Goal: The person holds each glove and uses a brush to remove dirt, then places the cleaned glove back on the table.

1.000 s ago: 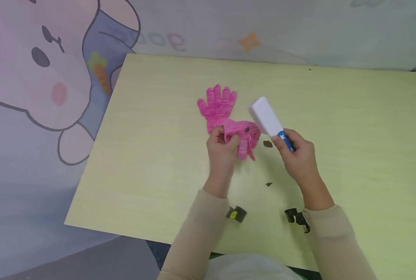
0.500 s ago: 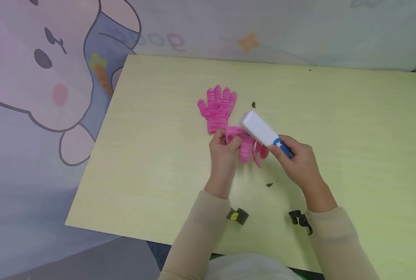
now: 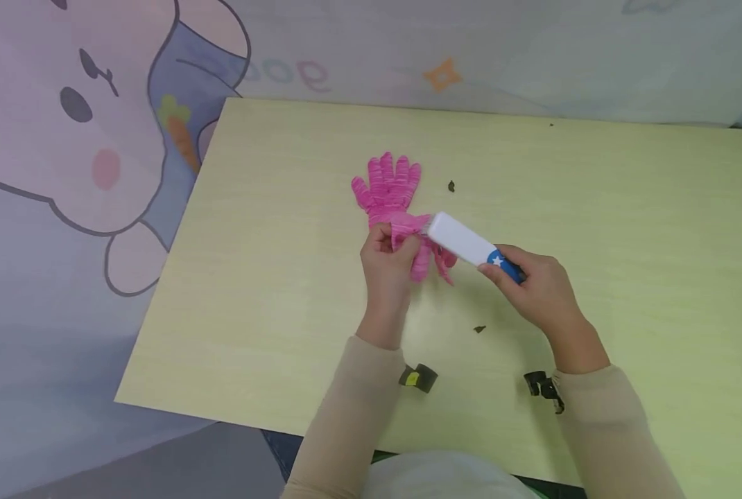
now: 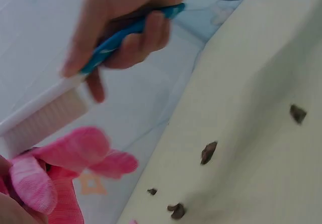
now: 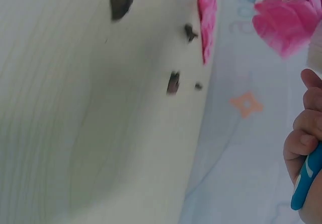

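My left hand (image 3: 388,260) pinches the cuff of a pink knit glove (image 3: 419,265), whose fingers dangle above the table. In my right hand (image 3: 536,284) is a scrubbing brush with a white head (image 3: 461,238) and a blue handle (image 4: 115,42). The brush's bristles (image 4: 48,121) point down onto the held glove, right at its fabric in the left wrist view. A second pink glove (image 3: 388,184) lies flat on the table just beyond my left hand, its cuff partly covered by the held one.
Dark brown flakes lie on the pale yellow table (image 3: 271,277): one flake (image 3: 451,186) beyond the brush, another flake (image 3: 480,329) nearer me. Black curled pieces, one black band (image 3: 419,378) and another black band (image 3: 542,389), show beside the sleeves. A printed curtain (image 3: 358,48) hangs behind the table.
The brush has come down and left from above the glove's side onto the glove. The held glove has shifted slightly, most recently left. A dark patch on it is now covered by the brush.
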`<state>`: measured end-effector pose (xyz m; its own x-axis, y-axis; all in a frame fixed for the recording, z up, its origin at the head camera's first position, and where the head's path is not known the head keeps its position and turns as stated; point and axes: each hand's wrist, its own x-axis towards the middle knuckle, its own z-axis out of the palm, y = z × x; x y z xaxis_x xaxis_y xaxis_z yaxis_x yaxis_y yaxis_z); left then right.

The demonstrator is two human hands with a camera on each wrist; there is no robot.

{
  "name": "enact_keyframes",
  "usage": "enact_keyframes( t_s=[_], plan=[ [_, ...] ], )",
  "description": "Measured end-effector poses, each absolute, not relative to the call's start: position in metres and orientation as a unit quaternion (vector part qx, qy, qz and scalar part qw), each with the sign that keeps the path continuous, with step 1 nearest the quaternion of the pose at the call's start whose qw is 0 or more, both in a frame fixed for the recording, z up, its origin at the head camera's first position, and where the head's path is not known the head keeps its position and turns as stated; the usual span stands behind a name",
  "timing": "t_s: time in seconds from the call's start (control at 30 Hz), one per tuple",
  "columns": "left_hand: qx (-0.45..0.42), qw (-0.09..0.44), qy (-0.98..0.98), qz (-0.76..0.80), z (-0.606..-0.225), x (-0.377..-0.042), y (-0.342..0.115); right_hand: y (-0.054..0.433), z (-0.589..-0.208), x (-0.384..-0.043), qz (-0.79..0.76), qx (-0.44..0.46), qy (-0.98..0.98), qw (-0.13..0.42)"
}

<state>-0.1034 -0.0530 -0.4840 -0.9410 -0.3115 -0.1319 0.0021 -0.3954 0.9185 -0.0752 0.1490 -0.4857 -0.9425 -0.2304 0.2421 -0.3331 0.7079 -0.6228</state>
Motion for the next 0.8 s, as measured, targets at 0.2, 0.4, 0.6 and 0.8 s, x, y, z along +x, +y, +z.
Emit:
enact_keyframes(
  t_s=[0.2,0.4,0.6,0.8],
  plan=[
    [0.135,0.116,-0.546,-0.819,-0.486,-0.106,-0.06,0.16,-0.488,-0.076,0.347,0.123,-0.926,0.077],
    [0.131,0.105,-0.552,-0.817,-0.484,-0.104,-0.056,0.149,-0.482,-0.078,0.363,0.152,-0.917,0.073],
    [0.123,0.117,-0.556,-0.814,-0.484,-0.105,-0.058,0.157,-0.486,-0.076,0.344,0.125,-0.928,0.064],
    [0.127,0.1,-0.56,-0.813,-0.486,-0.104,-0.052,0.151,-0.484,-0.078,0.352,0.143,-0.923,0.06]
  ],
)
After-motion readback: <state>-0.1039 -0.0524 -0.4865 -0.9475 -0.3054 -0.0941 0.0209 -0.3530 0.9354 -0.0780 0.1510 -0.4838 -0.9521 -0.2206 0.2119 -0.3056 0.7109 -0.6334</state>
